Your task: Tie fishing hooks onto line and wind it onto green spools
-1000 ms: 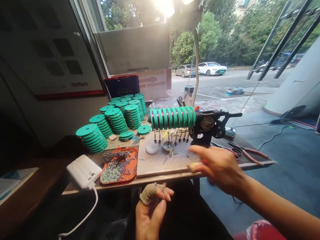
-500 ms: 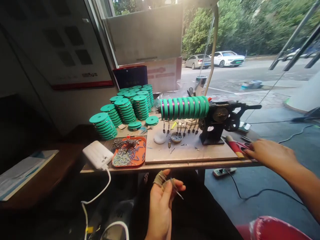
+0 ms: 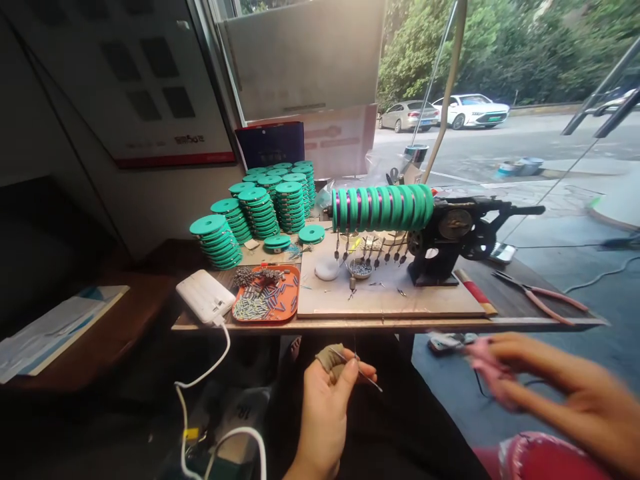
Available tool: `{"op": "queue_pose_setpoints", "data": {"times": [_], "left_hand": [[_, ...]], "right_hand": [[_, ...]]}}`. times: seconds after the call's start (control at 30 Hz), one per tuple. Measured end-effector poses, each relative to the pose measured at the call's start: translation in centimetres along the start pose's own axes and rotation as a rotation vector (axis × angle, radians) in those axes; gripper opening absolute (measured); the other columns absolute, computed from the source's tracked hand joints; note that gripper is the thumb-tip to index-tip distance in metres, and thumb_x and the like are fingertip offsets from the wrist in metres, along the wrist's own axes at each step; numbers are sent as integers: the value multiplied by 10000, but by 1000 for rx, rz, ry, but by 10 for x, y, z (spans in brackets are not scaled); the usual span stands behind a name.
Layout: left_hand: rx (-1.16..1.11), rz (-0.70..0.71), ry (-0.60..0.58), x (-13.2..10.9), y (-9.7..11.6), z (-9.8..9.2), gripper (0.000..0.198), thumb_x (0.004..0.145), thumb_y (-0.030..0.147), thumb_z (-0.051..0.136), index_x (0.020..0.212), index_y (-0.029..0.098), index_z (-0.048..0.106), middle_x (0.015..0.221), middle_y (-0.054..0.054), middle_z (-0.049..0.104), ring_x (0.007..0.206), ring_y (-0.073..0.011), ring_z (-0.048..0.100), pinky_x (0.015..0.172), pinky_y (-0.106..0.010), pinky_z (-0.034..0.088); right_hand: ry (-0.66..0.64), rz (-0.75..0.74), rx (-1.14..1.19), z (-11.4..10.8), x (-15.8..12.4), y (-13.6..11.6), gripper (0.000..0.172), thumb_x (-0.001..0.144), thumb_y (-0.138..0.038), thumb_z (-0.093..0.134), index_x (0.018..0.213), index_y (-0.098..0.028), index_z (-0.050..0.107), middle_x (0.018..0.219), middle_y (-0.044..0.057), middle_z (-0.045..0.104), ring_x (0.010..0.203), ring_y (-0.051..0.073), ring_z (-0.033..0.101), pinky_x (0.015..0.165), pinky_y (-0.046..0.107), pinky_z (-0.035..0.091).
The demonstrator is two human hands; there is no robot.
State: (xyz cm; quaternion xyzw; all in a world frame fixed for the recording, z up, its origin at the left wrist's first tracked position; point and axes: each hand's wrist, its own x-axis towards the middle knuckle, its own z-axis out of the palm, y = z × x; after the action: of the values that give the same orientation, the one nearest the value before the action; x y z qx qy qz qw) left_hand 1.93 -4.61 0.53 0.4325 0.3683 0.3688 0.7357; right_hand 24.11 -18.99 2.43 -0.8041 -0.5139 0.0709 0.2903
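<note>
My left hand (image 3: 330, 400) is below the table edge, closed in a pinch on a thin metal needle (image 3: 371, 382) that slants down to the right. A fine line seems to run up from the fingertips. Tan wraps (image 3: 329, 358) cover part of its fingers. My right hand (image 3: 550, 387), smeared by motion, is in front of the table's right end, closed around pink-handled scissors (image 3: 493, 373); their blades are too blurred to make out. Ahead, a row of green spools (image 3: 383, 208) sits on a black hand-cranked winder (image 3: 435, 260), with small dark weights hanging below.
Stacks of green spools (image 3: 220, 243) stand at the back left. An orange tray (image 3: 293, 300) holds small metal parts beside a white power bank (image 3: 200, 297) with its cable. Pink-handled pliers (image 3: 545, 297) and a red-wrapped stick (image 3: 475, 293) lie right. A red bucket (image 3: 545, 460) is below.
My right hand has lifted off the table's right end and come down toward me, carrying the pink-handled scissors. The pliers now show uncovered. My left hand stays nearly in place.
</note>
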Motion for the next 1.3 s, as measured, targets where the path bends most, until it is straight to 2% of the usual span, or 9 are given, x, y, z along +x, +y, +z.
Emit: {"op": "queue_pose_setpoints", "data": {"times": [0.03, 0.1, 0.2, 0.3, 0.53, 0.77, 1.13, 1.3], "left_hand": [[71, 52, 10, -1, 1, -1, 161, 735, 277, 632, 795, 140, 573, 680, -61, 698, 663, -174, 645, 688, -287, 484], [202, 157, 45, -4, 2, -4, 140, 745, 277, 618, 791, 150, 581, 703, -53, 697, 690, -176, 648, 700, -276, 483], [346, 258, 88, -6, 2, -9, 124, 756, 283, 601, 788, 164, 604, 729, -49, 696, 721, -188, 657, 699, -267, 491], [445, 317, 113, -6, 2, -11, 110, 750, 276, 604, 777, 171, 628, 725, -49, 696, 705, -194, 660, 680, -259, 501], [587, 463, 160, -4, 1, -14, 61, 728, 221, 604, 729, 179, 649, 662, -20, 691, 616, -170, 653, 615, -237, 508], [641, 504, 172, -3, 2, -14, 65, 732, 211, 593, 734, 182, 652, 670, -18, 701, 621, -168, 663, 614, -230, 520], [659, 475, 157, -2, -2, -16, 80, 742, 239, 597, 763, 183, 650, 708, -26, 703, 668, -174, 665, 667, -239, 511], [529, 360, 135, -2, 1, -14, 84, 736, 247, 599, 764, 175, 630, 719, -29, 695, 685, -171, 658, 667, -236, 509]], "right_hand": [[-95, -102, 82, 11, 1, -22, 182, 755, -444, 496, 834, -308, 587, 942, 66, 631, 861, 236, 617, 701, 324, 524], [-197, -199, 110, 29, 7, -56, 114, 786, -334, 477, 821, -266, 562, 907, 60, 614, 821, 206, 610, 693, 303, 514], [-237, -234, 29, 42, 14, -76, 136, 718, -230, 519, 854, -231, 528, 888, 47, 580, 776, 188, 589, 668, 292, 496], [-243, -229, -47, 46, 13, -75, 205, 682, -216, 539, 886, -223, 514, 896, 44, 560, 778, 192, 571, 662, 299, 483], [-295, -270, -103, 53, 10, -73, 156, 734, -251, 520, 884, -209, 510, 858, 48, 536, 761, 190, 541, 647, 306, 455], [-358, -253, -101, 52, 12, -74, 127, 747, -241, 506, 867, -198, 494, 856, 52, 515, 769, 197, 516, 657, 324, 433], [-375, -268, -100, 52, 14, -76, 122, 749, -240, 514, 857, -187, 495, 850, 48, 520, 768, 196, 507, 652, 317, 423], [-363, -296, -139, 51, 16, -73, 97, 761, -229, 503, 850, -191, 505, 847, 52, 537, 769, 196, 518, 650, 311, 425]]}}
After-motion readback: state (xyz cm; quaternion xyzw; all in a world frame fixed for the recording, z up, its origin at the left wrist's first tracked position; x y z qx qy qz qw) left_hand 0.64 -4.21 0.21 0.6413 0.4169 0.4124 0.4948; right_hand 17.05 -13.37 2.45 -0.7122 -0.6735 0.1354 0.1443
